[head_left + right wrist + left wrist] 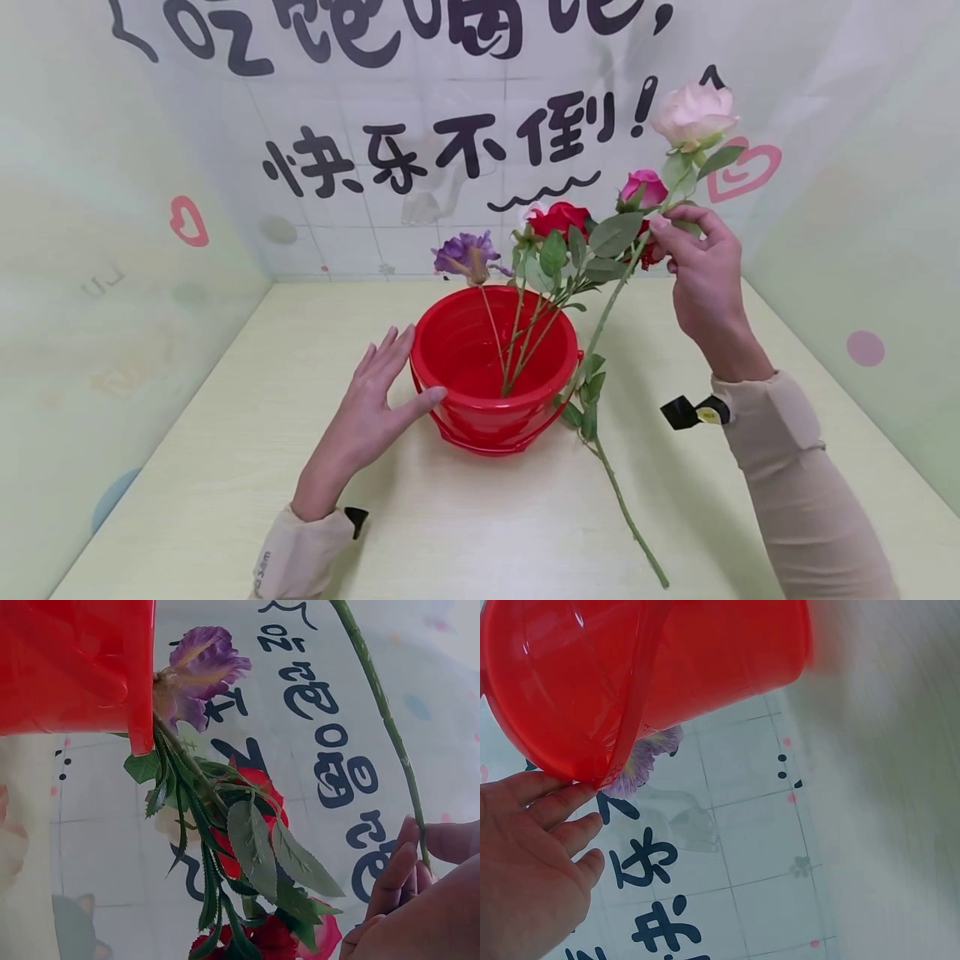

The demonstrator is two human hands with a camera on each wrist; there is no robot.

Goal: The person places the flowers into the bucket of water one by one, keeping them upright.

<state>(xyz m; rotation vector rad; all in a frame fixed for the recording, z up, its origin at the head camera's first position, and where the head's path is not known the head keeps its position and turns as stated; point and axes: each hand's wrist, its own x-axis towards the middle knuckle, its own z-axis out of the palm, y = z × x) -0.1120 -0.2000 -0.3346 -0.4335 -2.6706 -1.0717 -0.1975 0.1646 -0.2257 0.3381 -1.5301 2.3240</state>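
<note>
A red bucket (487,429) stands on the table. My left hand (363,421) rests against its left rim, fingers nearly straight and thumb at the front edge. Between thumb and fingers, my right hand (708,287) pinches the long green stem (386,712) of a pale pink rose (696,115), tilted, bloom up. That stem passes outside the bucket's right side, its leafy lower end toward the front. Inside the bucket lean a purple flower (467,257), a red rose (561,220) and a magenta rose (645,190). Dark red blooms (262,937) are partly hidden behind my right hand in the head view.
The pale wooden table (285,375) is enclosed by light walls. On the back wall (337,92) are large black characters and a thin grid. The bucket's red handle (641,682) hangs down along its front.
</note>
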